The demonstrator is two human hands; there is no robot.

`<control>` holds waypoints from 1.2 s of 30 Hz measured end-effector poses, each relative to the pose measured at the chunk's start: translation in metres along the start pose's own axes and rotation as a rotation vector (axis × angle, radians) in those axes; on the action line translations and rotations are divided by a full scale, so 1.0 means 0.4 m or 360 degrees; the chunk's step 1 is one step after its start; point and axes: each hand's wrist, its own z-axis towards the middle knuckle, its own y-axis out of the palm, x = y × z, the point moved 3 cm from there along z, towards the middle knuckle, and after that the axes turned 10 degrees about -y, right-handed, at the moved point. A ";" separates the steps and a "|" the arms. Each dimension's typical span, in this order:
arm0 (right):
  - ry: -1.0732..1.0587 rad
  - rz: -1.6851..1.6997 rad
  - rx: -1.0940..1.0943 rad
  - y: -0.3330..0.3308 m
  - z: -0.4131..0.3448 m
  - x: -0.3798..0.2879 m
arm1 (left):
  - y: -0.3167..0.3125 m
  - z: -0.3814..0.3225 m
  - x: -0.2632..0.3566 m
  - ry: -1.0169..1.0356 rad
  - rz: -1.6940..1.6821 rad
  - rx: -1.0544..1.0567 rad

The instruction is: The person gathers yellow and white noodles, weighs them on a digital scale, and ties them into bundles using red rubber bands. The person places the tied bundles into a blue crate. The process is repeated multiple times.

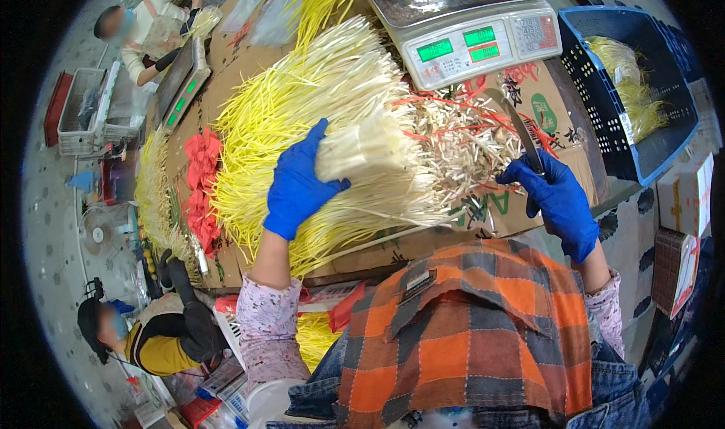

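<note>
My left hand (303, 180), in a blue glove, grips a bundle of pale chive stalks (365, 146) with what looks like a clear wrap around it. The bundle lies on a broad pile of yellow chives (272, 106), yellow leaves to the left and white stem ends to the right. My right hand (558, 202), also gloved in blue, holds a knife (524, 129) by its handle, its blade pointing away from me. Cut white stem ends (470, 137) and red ties (453, 97) are scattered between the bundle and the knife.
Beyond the pile stands a digital scale (459, 49). To the right is a blue crate (674, 123) with wrapped chives inside. Red cloth or plastic (201, 191) lies left of the pile on the cardboard (362, 253). Two people work on the left, one beside another scale (184, 83).
</note>
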 end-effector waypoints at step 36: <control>0.0090 -0.0096 -0.0056 0.028 0.035 0.040 | 0.030 -0.078 0.034 0.0249 0.0238 0.0256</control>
